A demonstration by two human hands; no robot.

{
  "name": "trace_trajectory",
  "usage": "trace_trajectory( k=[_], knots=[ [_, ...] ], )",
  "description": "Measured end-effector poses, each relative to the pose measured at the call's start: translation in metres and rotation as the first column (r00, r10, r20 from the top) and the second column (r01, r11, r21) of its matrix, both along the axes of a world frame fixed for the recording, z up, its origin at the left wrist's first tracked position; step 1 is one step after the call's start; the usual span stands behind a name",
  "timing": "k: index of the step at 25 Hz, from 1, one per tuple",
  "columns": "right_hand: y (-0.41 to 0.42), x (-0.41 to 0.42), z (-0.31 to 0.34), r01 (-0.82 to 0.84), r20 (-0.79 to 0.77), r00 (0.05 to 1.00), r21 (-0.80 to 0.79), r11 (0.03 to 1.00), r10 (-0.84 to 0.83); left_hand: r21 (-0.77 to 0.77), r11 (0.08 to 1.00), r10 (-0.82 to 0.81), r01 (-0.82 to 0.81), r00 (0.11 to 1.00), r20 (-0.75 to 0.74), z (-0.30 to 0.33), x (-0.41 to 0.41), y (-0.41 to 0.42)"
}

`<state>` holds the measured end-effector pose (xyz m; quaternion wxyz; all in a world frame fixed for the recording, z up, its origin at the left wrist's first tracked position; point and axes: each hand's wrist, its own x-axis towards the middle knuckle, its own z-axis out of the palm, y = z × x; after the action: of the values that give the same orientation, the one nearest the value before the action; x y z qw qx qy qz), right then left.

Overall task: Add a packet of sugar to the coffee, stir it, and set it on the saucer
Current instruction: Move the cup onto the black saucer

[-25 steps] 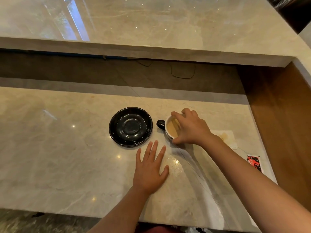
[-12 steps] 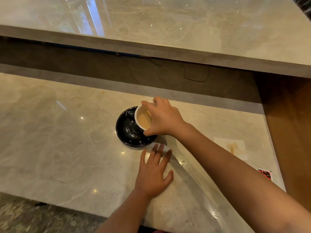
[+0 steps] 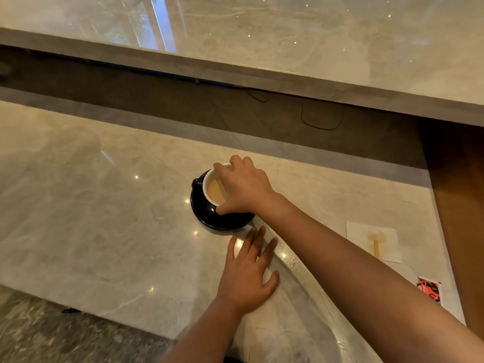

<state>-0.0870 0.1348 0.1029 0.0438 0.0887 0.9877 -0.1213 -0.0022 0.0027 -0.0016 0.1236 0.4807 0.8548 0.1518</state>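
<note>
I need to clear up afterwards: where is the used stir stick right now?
In the head view the stir stick lies on the stained white napkin on the counter's right side, beyond the right forearm, with the red packet nearer the camera.

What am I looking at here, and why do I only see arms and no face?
The camera sits on a person's head and looks down, so you only see their arms. The right hand grips a coffee cup from above, over a black saucer; whether the cup rests on it yet is hard to tell. The left hand lies flat and empty on the stone counter. To the right is a napkin with a wooden stirrer on it, and a small red packet.
</note>
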Motion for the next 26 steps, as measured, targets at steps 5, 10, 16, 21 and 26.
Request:
trace_trajectory(
  k=[5,10,16,21,26],
  knots=[
    [0.003,-0.002,0.002,-0.014,0.067,0.998,-0.018,1.0,0.015,-0.032,0.999,-0.001,0.002,1.0,0.015,0.001,0.0,0.0],
    [0.018,0.004,0.007,-0.134,0.124,0.981,-0.114,0.984,0.148,-0.065,0.998,0.008,-0.007,1.0,0.026,0.002,0.0,0.0],
    [0.016,0.006,0.005,-0.129,0.03,0.991,-0.083,0.988,0.131,-0.075,0.997,0.004,-0.003,1.0,0.018,0.002,0.001,0.0],
    [0.011,0.009,0.002,-0.111,0.005,0.994,-0.046,0.993,0.111,-0.081,0.997,0.011,-0.009,1.0,0.023,0.0,0.0,0.0],
    [0.01,0.013,0.007,-0.102,0.038,0.994,-0.077,0.992,0.105,-0.068,0.998,0.003,-0.001,1.0,0.021,0.002,0.0,0.001]
  ],
)
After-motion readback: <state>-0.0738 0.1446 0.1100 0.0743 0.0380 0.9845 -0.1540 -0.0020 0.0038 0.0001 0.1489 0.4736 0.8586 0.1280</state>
